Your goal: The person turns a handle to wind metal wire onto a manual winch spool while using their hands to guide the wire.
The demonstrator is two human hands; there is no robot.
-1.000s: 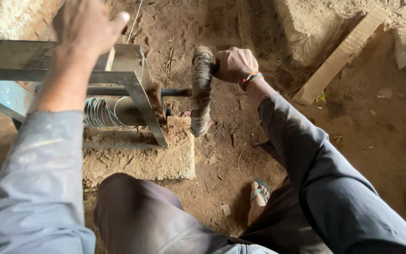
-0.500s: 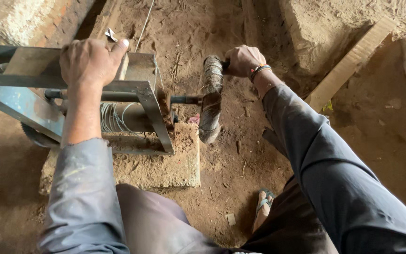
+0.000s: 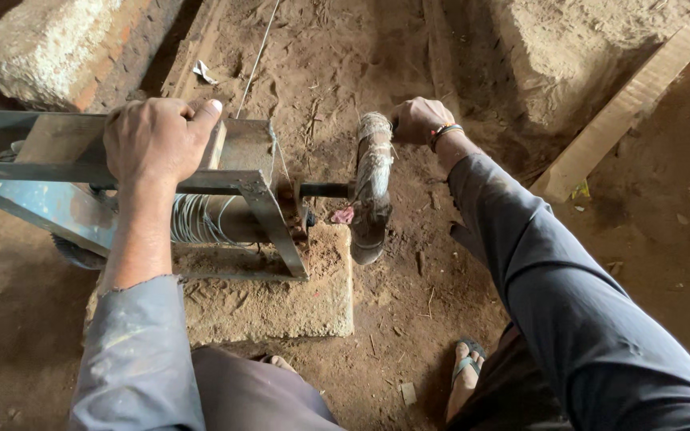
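The frame under the left hand is angle-iron, grey metal, dull and scuffed, with rust where the upright meets its base; the coil of wire inside it is bare metal with a faint shine; the shaft is dark, matt steel; the crank handle at the right hand is wrapped in frayed, grubby cloth or fibre, rough to look at; the block below is coarse, crumbly stone or concrete, dusted with earth; the floor is dry, loose dirt; the plank is pale, unfinished wood; the sleeves are soft, matt grey cloth.
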